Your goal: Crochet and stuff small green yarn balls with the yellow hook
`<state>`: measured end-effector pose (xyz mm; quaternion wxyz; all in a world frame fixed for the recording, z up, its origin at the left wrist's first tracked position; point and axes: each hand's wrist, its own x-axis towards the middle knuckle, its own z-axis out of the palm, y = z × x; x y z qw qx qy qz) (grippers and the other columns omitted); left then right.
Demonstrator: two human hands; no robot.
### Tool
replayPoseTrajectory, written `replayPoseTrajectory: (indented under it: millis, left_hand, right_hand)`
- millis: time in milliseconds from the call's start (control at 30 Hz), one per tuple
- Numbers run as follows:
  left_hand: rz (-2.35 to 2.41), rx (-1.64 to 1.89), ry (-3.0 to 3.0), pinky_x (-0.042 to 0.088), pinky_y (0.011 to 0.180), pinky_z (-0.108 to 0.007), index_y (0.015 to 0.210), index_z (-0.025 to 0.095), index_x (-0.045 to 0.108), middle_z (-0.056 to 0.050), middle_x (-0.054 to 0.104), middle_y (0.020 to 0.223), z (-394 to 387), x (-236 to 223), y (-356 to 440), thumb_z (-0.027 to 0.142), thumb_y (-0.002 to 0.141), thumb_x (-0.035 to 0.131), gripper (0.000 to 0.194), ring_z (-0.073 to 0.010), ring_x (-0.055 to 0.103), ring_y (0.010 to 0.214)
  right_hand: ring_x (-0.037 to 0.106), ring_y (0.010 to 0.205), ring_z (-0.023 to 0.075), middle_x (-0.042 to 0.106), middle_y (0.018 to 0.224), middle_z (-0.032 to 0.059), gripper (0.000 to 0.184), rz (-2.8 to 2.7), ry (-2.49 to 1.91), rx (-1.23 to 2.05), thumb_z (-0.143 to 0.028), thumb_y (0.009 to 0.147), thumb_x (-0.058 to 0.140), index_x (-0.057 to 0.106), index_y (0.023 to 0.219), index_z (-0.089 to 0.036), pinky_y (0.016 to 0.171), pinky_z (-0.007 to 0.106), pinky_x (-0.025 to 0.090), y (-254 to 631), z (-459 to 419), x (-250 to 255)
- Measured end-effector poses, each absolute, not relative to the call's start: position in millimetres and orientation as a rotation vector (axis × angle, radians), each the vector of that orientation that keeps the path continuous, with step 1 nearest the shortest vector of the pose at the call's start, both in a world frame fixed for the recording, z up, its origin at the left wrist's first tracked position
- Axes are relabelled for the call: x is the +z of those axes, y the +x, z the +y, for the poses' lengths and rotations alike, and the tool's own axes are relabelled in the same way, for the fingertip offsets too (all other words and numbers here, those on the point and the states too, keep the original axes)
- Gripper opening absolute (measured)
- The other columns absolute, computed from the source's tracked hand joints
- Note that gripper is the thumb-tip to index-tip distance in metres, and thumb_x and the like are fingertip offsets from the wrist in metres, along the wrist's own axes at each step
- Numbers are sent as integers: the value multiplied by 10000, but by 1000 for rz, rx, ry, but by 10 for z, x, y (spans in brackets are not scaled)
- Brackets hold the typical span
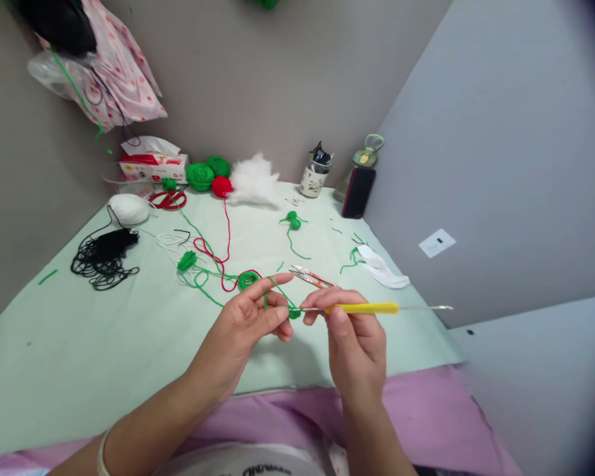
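Between thumb and fingers, my left hand (250,314) pinches a small green crochet piece (294,313). Green yarn (280,289) runs up over its raised index finger. My right hand (354,337) is closed around the yellow handle of a crochet hook (367,308), whose metal tip reaches left into the green stitches. A thinner metal end sticks out to the right of the handle. Just behind the hands lie red-handled thread snips (313,276) and a coil of green yarn (248,281).
Green yarn balls (199,177), a red ball (222,186), white stuffing (255,182) and a tissue box (153,165) line the back. Black yarn (106,256) and red scissors (167,199) lie left. A pen cup (314,178), phone (359,192) and white cloth (383,268) are right.
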<state>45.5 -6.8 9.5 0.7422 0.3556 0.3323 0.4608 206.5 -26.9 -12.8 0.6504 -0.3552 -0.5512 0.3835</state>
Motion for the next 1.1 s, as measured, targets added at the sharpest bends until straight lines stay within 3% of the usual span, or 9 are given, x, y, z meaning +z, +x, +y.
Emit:
replayPoseTrajectory:
  millis: [233,367,433,533,633,800,967,1100]
  left_hand:
    - [809,1091,874,546,747,-277,1260,262,713,34,610,862,-74,45,463,221,818,818,456,-108,626,718]
    - [851,1126,915,555,745,-277,1210,276,739,32,622,852,-93,35,457,199,794,831,433,-116,620,727]
    - [832,1134,905,551,736,-254,1206,286,742,38,613,842,-104,45,452,196,796,835,430,-106,616,729]
    - [777,1099,848,527,651,-216,1270,291,711,43,600,852,-111,68,450,218,814,830,477,-76,592,662]
    - [749,1021,752,464,515,-200,1341,269,658,49,577,858,-106,88,456,263,806,841,566,-42,532,537]
    - [802,1078,770,387,457,-174,1344,260,649,47,573,884,-101,80,481,233,780,860,603,-16,451,505]
    - [819,1094,767,283,434,-150,1361,271,638,45,575,883,-112,68,472,253,795,860,608,-6,368,514]
    - [708,918,637,147,406,-164,1341,223,647,82,488,721,-73,81,416,279,828,836,549,11,213,447]
  right_hand:
    - [678,915,196,714,993,47,276,-1578,-904,448,-97,1016,469,673,1112,-255,831,375,550,2055,-367,-80]
    - [680,1001,205,709,1066,73,409,-1791,-879,198,-25,967,489,624,1268,-266,808,346,568,2053,-390,-107]
    - [681,965,196,699,1104,80,469,-1845,-919,66,-17,946,532,615,1327,-278,768,324,569,2052,-392,-161]
    - [650,811,172,677,981,48,503,-1882,-1011,-91,-39,928,594,648,1344,-318,651,294,536,2040,-395,-246]
    - [630,741,155,642,903,28,491,-1779,-1010,50,-38,949,560,670,1317,-344,606,285,519,1998,-403,-253]
    - [650,849,202,666,917,53,292,-1607,-980,276,-91,957,578,693,1160,-265,690,339,566,1913,-415,-188]
    - [692,958,232,698,1081,88,515,-1713,-1031,-21,-56,940,605,617,1393,-301,772,371,597,1888,-419,-311]
    - [701,952,225,708,1078,89,474,-1692,-973,24,-65,966,576,652,1364,-312,753,360,590,1942,-403,-308]
